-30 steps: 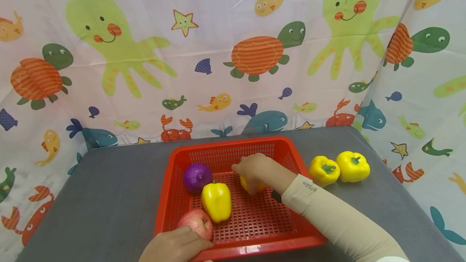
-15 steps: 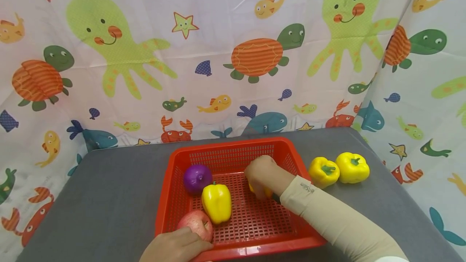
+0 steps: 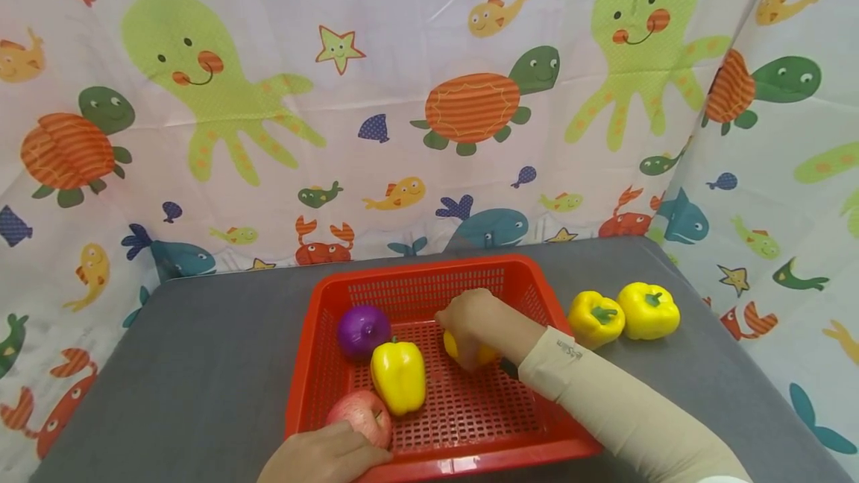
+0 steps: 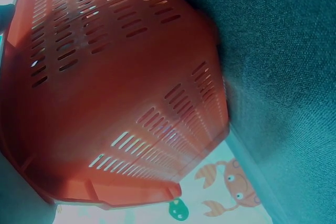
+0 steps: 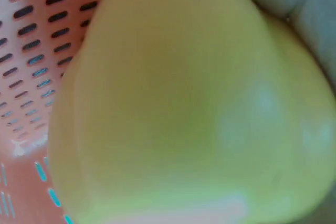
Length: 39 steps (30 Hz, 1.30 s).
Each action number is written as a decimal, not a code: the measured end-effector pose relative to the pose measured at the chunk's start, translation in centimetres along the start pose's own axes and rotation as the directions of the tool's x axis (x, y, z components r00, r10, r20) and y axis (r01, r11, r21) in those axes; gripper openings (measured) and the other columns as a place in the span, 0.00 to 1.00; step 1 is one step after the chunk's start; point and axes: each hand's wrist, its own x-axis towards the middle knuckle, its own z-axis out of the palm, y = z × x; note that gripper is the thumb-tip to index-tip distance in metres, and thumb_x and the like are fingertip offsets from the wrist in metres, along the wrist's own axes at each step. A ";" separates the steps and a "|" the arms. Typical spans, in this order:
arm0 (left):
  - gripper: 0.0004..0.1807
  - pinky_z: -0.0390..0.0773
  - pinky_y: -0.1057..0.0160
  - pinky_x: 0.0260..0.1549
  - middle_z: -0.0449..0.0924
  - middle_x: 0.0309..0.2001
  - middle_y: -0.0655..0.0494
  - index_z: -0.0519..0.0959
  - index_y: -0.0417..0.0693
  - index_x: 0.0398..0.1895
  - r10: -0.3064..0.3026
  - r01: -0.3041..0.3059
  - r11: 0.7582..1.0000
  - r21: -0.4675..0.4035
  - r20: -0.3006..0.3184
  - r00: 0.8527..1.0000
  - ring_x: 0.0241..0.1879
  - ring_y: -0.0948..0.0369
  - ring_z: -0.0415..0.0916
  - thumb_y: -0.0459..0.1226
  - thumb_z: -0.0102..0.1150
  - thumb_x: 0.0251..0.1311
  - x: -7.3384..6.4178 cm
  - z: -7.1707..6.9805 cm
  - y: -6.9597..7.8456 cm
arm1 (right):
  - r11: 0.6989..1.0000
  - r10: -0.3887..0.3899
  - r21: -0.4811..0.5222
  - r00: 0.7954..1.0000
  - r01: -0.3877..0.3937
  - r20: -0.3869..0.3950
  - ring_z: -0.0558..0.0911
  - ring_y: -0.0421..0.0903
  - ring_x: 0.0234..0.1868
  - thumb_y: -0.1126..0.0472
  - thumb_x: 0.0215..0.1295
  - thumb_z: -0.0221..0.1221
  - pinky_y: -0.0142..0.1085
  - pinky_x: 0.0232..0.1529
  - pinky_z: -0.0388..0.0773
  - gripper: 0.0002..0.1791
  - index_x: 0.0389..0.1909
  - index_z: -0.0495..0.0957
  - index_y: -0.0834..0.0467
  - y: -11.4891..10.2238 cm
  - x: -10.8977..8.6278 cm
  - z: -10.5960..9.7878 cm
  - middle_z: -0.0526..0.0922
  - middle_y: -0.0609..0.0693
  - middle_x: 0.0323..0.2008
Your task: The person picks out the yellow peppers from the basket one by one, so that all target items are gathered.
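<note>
My right hand is bent down into the red basket, with its fingers curled round a yellow bell pepper. I can't tell if that pepper touches the basket floor. My tan sleeve crosses the basket's right side. My left hand grips the basket at the near left, right by a pink-red apple. Another yellow bell pepper and a purple onion sit farther in, on the left. The basket stands on a gray table, and a sea-animal cloth hangs behind. Two more yellow bell peppers sit together just right of the basket. Basket floor shows between my right hand and the near rim, and table spreads wide on the left.
</note>
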 end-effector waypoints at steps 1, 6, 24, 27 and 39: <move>0.21 0.72 0.80 0.36 0.78 0.39 0.79 0.82 0.62 0.50 0.011 -0.011 1.000 0.011 0.000 1.000 0.35 0.77 0.71 0.59 0.65 0.59 0.0 0.0 0.0 | 1.000 -0.009 0.007 1.000 0.009 -0.021 0.78 0.47 0.50 0.48 0.42 0.75 0.41 0.46 0.78 0.50 0.71 0.69 0.45 0.0 0.0 0.0 0.82 0.45 0.52; 0.19 0.71 0.81 0.34 0.78 0.39 0.77 0.81 0.61 0.49 0.072 -0.072 0.995 0.067 0.004 0.997 0.35 0.76 0.70 0.58 0.63 0.62 -0.1 0.1 -0.4 | 0.996 -0.076 0.040 0.994 0.079 -0.079 0.78 0.48 0.55 0.43 0.44 0.76 0.44 0.50 0.78 0.49 0.70 0.68 0.47 0.0 0.0 -0.3 0.81 0.46 0.53; 0.19 0.70 0.81 0.34 0.78 0.38 0.77 0.82 0.60 0.47 0.065 -0.065 0.996 0.069 0.008 0.998 0.34 0.77 0.70 0.58 0.63 0.62 0.0 0.0 -0.4 | 0.952 -0.265 0.096 0.940 0.290 -0.216 0.74 0.45 0.43 0.53 0.43 0.77 0.38 0.49 0.77 0.37 0.56 0.71 0.51 0.6 0.2 -0.5 0.71 0.46 0.45; 0.18 0.70 0.81 0.34 0.78 0.38 0.77 0.82 0.60 0.47 0.071 -0.072 0.995 0.070 0.016 0.997 0.34 0.77 0.70 0.58 0.63 0.63 0.1 0.0 -0.5 | 0.940 -0.274 0.144 0.935 0.310 -0.227 0.74 0.44 0.41 0.53 0.43 0.78 0.37 0.46 0.78 0.36 0.53 0.70 0.49 1.0 0.0 -0.7 0.72 0.45 0.43; 0.18 0.70 0.81 0.35 0.78 0.39 0.77 0.82 0.60 0.48 0.075 -0.076 0.995 0.063 0.020 0.997 0.35 0.77 0.70 0.57 0.62 0.63 0.1 0.1 -0.6 | 0.887 -0.312 0.260 0.909 0.382 -0.275 0.75 0.40 0.41 0.54 0.45 0.78 0.33 0.43 0.77 0.38 0.58 0.70 0.48 2.2 -1.1 -1.2 0.73 0.41 0.45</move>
